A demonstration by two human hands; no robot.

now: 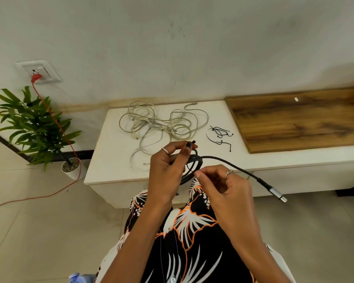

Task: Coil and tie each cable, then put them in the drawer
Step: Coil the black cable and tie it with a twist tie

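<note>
So right now both hands are up in front of the desk [114, 166], working on a black cable [229, 164] that's been wound into a small coil. The left hand [168, 170] is gripping the coil, with the loops hanging down at roughly 4 o'clock from its palm, and its thumb and forefinger are pinching the little head of a black tie [193, 142] that's poking up at about 1 o'clock. The right hand [223, 184] is sitting just beside the coil at its 3 o'clock side, fingers curled in, pinching something thin at the fingertips. Looks like the tie's other end, but it's too small to say for sure. The free end of the black cable is sticking out past the right hand toward 4 o'clock, ending in a silver plug [279, 196] that's dangling off the desk's front edge.

Further back on the white desk, at 12 o'clock from the hands, a messy tangle of grey cables [157, 123] is lying loose and uncoiled. A small scatter of spare black ties [221, 135] is lying at about 1 o'clock from the hands, just right of that tangle, near a wooden panel [298, 119]. Off at 9 o'clock a potted plant [33, 127] is standing on the floor, with a red cord [55, 117] running down from a wall socket [38, 71].
</note>
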